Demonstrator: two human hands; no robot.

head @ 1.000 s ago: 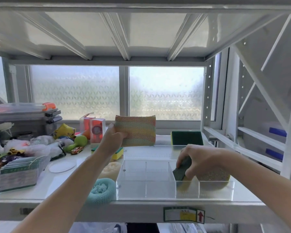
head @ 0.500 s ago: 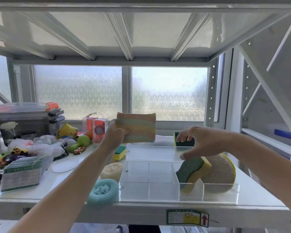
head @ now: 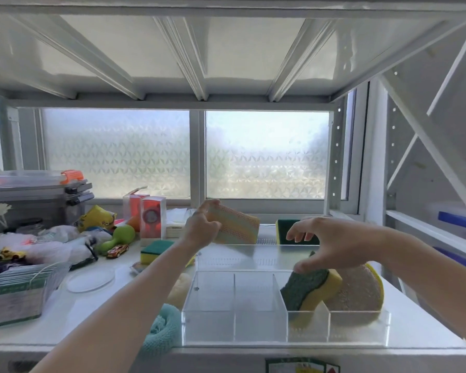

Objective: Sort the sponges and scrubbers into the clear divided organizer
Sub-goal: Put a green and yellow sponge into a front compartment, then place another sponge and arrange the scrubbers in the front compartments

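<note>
The clear divided organizer (head: pixel 207 328) stands at the shelf's front edge. A green-and-yellow sponge (head: pixel 311 290) leans in its right-middle compartment, and a round tan scrubber with a yellow rim (head: pixel 361 293) leans in the rightmost one. The two left compartments hold nothing. My left hand (head: pixel 203 228) grips a pastel knitted scrubber pad (head: pixel 238 228), tilted, above the organizer's back. My right hand (head: pixel 331 244) hovers with fingers spread just above the green sponge, holding nothing. Behind it stands another green sponge (head: pixel 284 228).
A blue-green-yellow sponge (head: pixel 156 250) lies left of the organizer, with a teal knitted scrubber (head: pixel 163 332) and a cream loofah (head: pixel 179 290) beside my left forearm. Toys, bags, orange boxes (head: pixel 152 218) and a clear bin (head: pixel 19 292) crowd the left. The upper shelf hangs low overhead.
My right hand let go of the green-and-yellow sponge in the organizer and rose with fingers spread. My left hand tilted the knitted pad and lowered it toward the organizer.
</note>
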